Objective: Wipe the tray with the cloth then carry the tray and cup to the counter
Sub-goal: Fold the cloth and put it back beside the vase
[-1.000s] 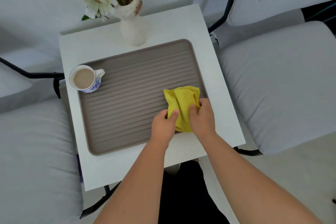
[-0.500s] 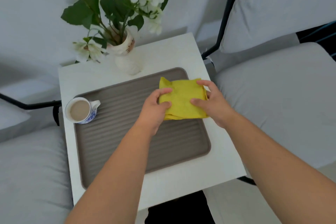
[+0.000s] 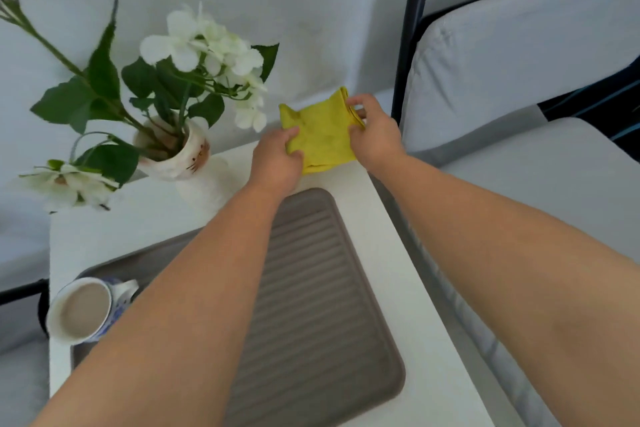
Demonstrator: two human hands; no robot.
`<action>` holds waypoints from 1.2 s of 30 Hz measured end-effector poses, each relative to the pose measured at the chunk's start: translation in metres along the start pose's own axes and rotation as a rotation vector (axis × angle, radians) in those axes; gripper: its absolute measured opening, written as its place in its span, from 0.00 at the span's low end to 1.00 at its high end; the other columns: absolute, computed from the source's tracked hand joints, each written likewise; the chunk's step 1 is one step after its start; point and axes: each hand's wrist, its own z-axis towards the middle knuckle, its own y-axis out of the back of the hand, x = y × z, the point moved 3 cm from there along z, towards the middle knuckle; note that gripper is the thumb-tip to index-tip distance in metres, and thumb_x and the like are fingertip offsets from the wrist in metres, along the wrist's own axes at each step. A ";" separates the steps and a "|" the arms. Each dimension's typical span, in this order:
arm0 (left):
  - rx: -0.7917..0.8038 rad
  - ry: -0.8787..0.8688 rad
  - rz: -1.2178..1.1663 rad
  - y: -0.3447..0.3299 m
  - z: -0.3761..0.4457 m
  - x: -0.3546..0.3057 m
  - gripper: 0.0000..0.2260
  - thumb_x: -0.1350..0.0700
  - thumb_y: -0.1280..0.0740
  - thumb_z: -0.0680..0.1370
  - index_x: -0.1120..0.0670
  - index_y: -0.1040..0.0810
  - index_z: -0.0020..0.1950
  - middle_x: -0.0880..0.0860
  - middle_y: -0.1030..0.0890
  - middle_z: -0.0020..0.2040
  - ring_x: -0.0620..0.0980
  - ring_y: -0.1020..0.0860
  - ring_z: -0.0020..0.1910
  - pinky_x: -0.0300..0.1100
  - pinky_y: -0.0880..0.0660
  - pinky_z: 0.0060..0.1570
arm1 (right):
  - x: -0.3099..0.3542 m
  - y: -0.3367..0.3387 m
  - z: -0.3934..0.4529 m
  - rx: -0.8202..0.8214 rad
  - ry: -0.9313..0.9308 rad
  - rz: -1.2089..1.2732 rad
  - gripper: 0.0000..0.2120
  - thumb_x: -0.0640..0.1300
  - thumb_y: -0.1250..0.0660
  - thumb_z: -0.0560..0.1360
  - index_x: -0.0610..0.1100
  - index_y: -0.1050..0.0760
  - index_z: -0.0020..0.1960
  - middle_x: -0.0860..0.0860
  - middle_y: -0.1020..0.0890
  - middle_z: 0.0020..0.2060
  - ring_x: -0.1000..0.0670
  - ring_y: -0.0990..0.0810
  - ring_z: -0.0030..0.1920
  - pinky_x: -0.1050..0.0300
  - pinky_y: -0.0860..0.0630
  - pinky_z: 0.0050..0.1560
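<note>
The folded yellow cloth [image 3: 320,130] is pinched at its left edge by the left hand [image 3: 277,163] and at its right edge by the right hand [image 3: 375,135], at the far right corner of the white table [image 3: 398,253], beyond the tray [image 3: 311,305]. The ribbed tray is judged light but broad and somewhat flexible, so both short edges should be gripped. The full cup [image 3: 83,310], at the tray's near left corner, is spill-prone and fragile, and is best kept level.
</note>
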 end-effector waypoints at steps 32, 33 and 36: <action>-0.453 0.266 -0.071 0.157 -0.279 0.188 0.39 0.53 0.25 0.72 0.55 0.43 0.77 0.48 0.37 0.72 0.52 0.34 0.72 0.54 0.35 0.70 | 0.123 -0.177 -0.207 0.677 -0.246 0.166 0.16 0.41 0.41 0.78 0.49 0.30 0.66 0.47 0.23 0.60 0.50 0.24 0.53 0.60 0.29 0.47; -0.435 0.276 -0.087 0.158 -0.274 0.197 0.42 0.52 0.25 0.71 0.55 0.45 0.78 0.50 0.39 0.75 0.51 0.37 0.74 0.52 0.38 0.72 | 0.127 -0.185 -0.210 0.685 -0.242 0.169 0.17 0.41 0.42 0.79 0.48 0.31 0.68 0.47 0.25 0.62 0.50 0.25 0.56 0.61 0.31 0.50; -0.375 0.303 -0.145 0.158 -0.258 0.218 0.50 0.52 0.23 0.69 0.49 0.54 0.79 0.51 0.42 0.78 0.47 0.42 0.77 0.51 0.38 0.73 | 0.133 -0.210 -0.220 0.704 -0.264 0.215 0.19 0.40 0.44 0.80 0.47 0.33 0.71 0.45 0.29 0.69 0.50 0.28 0.65 0.61 0.32 0.58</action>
